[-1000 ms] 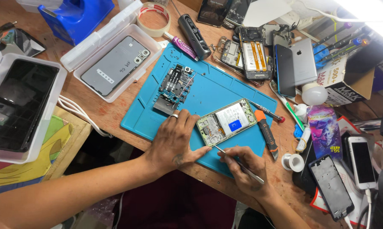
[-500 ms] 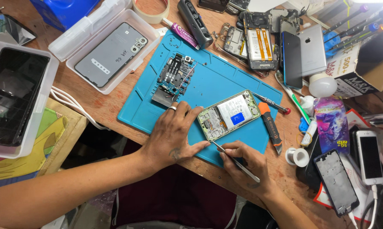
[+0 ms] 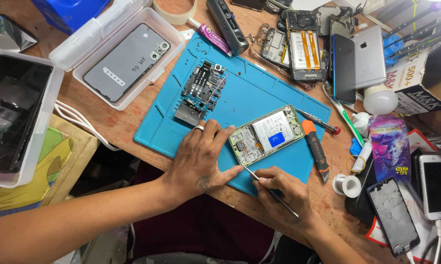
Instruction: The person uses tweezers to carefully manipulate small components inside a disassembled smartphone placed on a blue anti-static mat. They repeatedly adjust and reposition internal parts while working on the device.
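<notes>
An opened phone (image 3: pixel 267 134) with its back removed lies on a blue work mat (image 3: pixel 245 98), its white battery and boards exposed. My left hand (image 3: pixel 201 159) lies flat on the mat, fingers pressing the phone's left end. My right hand (image 3: pixel 284 193) holds thin metal tweezers (image 3: pixel 269 190), their tip touching the phone's lower left corner. A removed circuit board assembly (image 3: pixel 201 90) sits on the mat above my left hand.
An orange-handled screwdriver (image 3: pixel 316 146) and a small red-tipped driver (image 3: pixel 318 121) lie right of the phone. A clear tray holds a grey back cover (image 3: pixel 125 61). Several phones and parts (image 3: pixel 323 49) crowd the far and right side. A solder spool (image 3: pixel 347 186) sits nearby.
The view has shifted slightly. Both hands stay at the phone, and the tweezers' tip has moved closer into its lower left corner.
</notes>
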